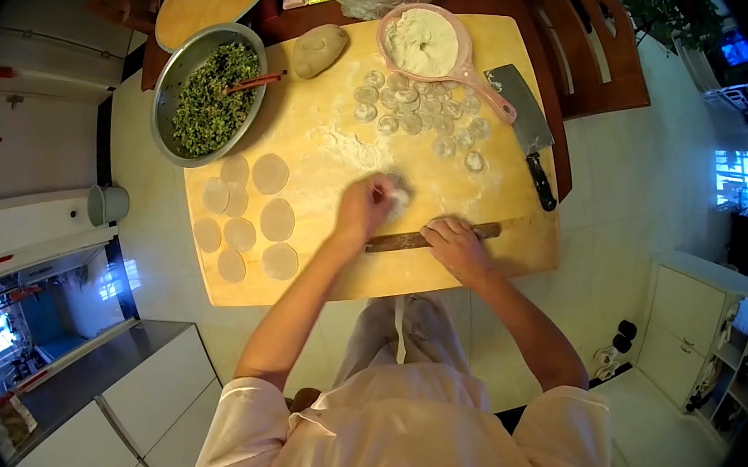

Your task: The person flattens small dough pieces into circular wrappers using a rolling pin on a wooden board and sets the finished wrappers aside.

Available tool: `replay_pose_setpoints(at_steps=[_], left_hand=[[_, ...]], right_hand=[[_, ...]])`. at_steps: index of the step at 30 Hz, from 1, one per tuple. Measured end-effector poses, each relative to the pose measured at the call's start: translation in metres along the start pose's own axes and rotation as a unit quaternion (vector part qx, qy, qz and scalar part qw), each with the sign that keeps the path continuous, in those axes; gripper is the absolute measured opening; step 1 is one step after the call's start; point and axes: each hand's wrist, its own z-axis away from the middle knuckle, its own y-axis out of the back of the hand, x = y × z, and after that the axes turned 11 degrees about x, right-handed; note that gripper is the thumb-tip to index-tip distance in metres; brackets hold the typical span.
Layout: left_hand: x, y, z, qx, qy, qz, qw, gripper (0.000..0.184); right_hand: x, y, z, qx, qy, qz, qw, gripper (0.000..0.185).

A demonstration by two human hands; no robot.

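Observation:
My left hand (368, 207) is closed, its fingers pinching a small piece of dough (398, 202) that is blurred by motion. My right hand (457, 245) rests over a dark wooden rolling pin (399, 242), fingers curled on it near its right part. The pin lies near the front of a floured wooden board (323, 287). On the board's left are several flat round dough wrappers (278, 221). Small floured dough discs (406, 123) cluster beyond my hands, toward the right. Loose flour (351, 149) is scattered at the board's middle.
A metal bowl (159, 124) of chopped green filling (210, 102) with red chopsticks (258, 82) stands at the left. Behind are a dough lump (319, 51) and a pink handled bowl (467, 58) of flour. A cleaver (522, 112) lies along the right edge.

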Motion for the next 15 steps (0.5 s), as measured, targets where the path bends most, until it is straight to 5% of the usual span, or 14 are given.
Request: replay_pose_setpoints(at_steps=[1,5,7,9,15], left_hand=[[-0.014,-0.015,0.012,-0.052,0.068,0.054,0.995,0.011],[-0.015,-0.031,0.035,-0.024,-0.012,-0.081,0.996,0.01],[-0.012,-0.037,0.034,0.018,-0.058,-0.084,0.995,0.009],[-0.004,-0.034,0.02,-0.048,-0.053,-0.126,0.989,0.01],[-0.025,-0.044,0.01,-0.033,-0.092,-0.136,0.986,0.008]], right_hand=[[-0.008,0.008,-0.003,-0.003,-0.008,-0.02,1.0,0.038],[-0.022,-0.001,-0.018,0.121,-0.08,-0.008,0.989,0.046],[-0.022,-0.015,-0.039,0.124,-0.115,0.088,0.982,0.048],[-0.013,-0.023,-0.068,0.149,-0.12,0.146,0.971,0.045],[-0.022,-0.032,-0.056,0.126,-0.16,0.148,0.968,0.051]])
